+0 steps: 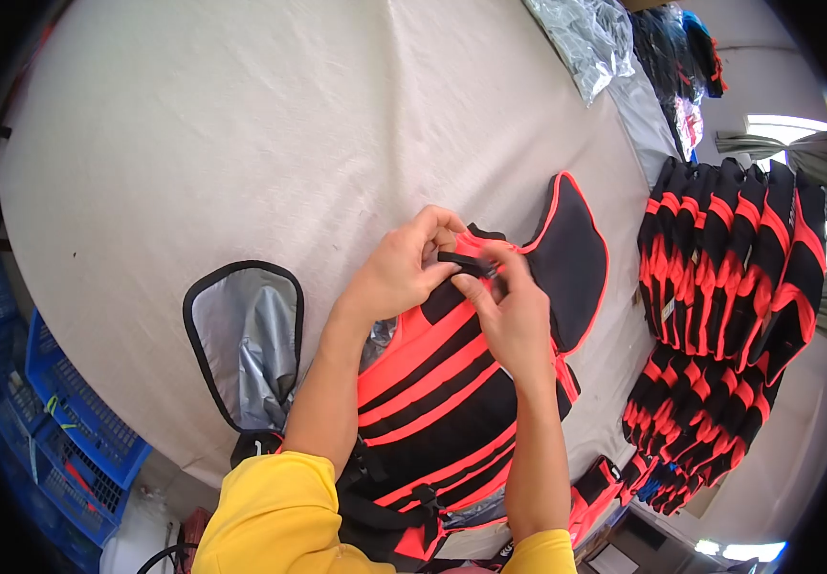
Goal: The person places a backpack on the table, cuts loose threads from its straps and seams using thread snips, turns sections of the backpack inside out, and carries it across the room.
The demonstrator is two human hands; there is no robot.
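A black and coral-red vest (432,383) lies on the pale cloth-covered table, with straps and buckles near its lower end. Above its upper end, my left hand (411,263) pinches one end of a short black strap (464,260). My right hand (512,311), slightly blurred, has its fingers closed round the strap's other end. To the right, a black flap with red edging (571,263) spreads out from the vest. A silver-lined flap with black edging (246,349) lies open on the left.
The pale table (193,134) reaches far forward. Blue plastic crates (88,430) stand at the lower left. Stacked black and red vests (729,258) are at the right. Clear plastic wrapping (585,43) lies at the table's upper right edge.
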